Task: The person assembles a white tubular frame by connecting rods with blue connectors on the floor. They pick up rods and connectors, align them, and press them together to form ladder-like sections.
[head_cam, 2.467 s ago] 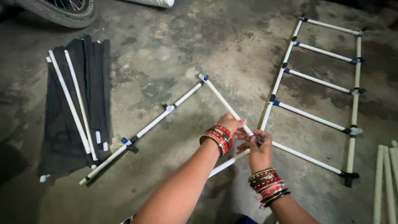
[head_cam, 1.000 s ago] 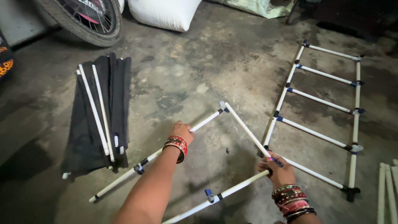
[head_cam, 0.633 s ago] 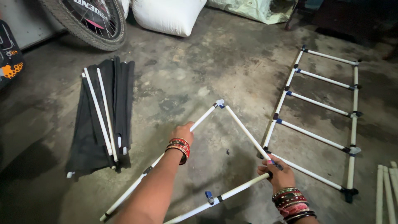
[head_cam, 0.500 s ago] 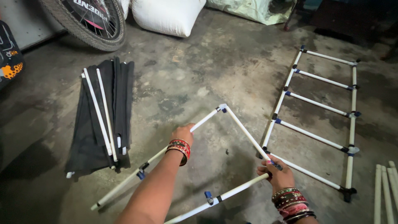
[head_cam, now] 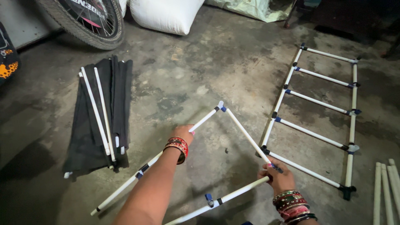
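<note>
**A:** What's in your hands right now?

**B:** Nearest me, my right hand [head_cam: 280,176] is closed around the corner joint of the white pipe frame [head_cam: 243,133], where two pipes meet. My left hand [head_cam: 183,132] grips the far side pipe, fingers wrapped round it.

**A:** Anything changed?

**B:** Yes! A couple of seconds ago both hands were together at that joint; now the left has gone out along the other pipe and the frame is lifted and spread into an open three-sided shape over the floor [head_cam: 183,71].

**A:** And beyond it?

**B:** The ladder-like pipe rack [head_cam: 316,108] lies flat on the right, the black cloth bundle [head_cam: 100,116] with white rods on the left, then a wheel [head_cam: 83,21] and a white sack [head_cam: 166,14].
</note>
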